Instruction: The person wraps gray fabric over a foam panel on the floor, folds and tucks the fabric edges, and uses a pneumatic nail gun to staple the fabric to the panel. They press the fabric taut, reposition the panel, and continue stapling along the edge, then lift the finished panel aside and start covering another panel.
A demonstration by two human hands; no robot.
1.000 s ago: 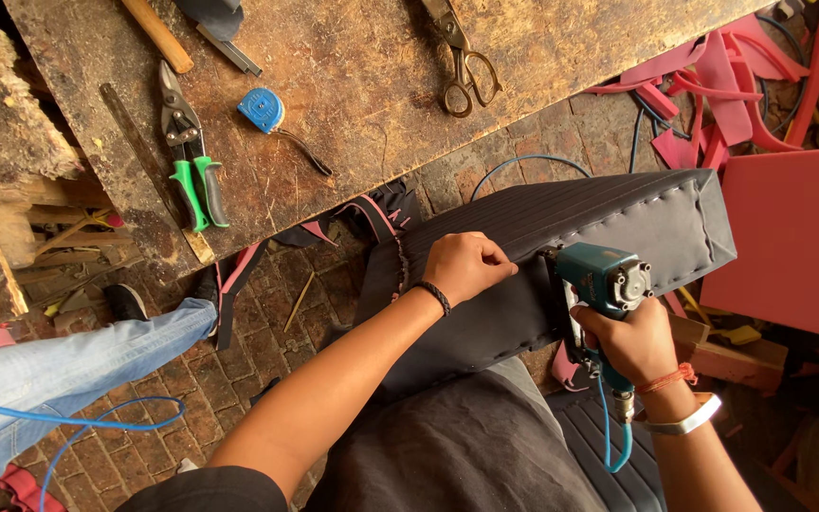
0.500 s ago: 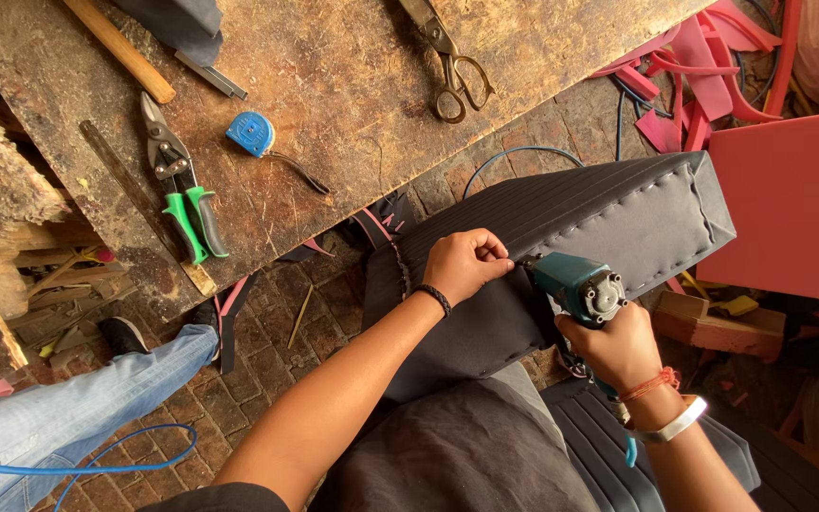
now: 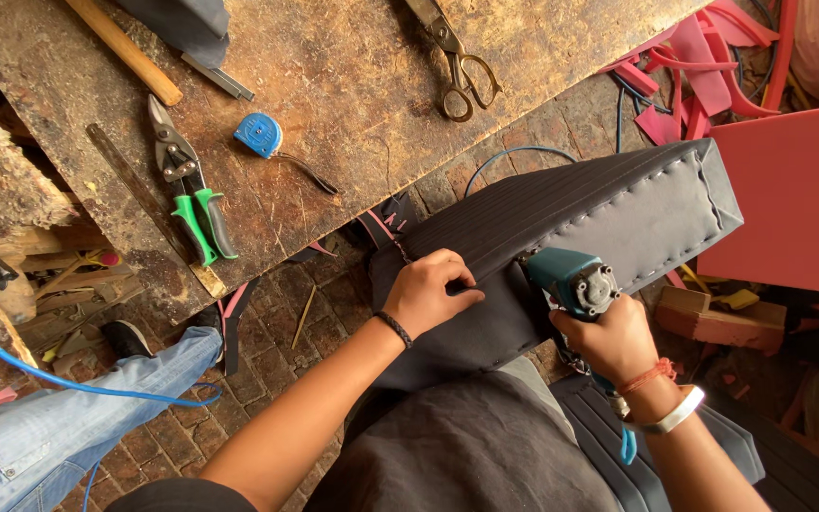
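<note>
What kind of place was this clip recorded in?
Most likely an upholstery workshop: a worn wooden workbench carries scissors, tin snips and a tape measure, and the right hand presses a teal stapler-like power tool to a padded dark cushion.
</note>
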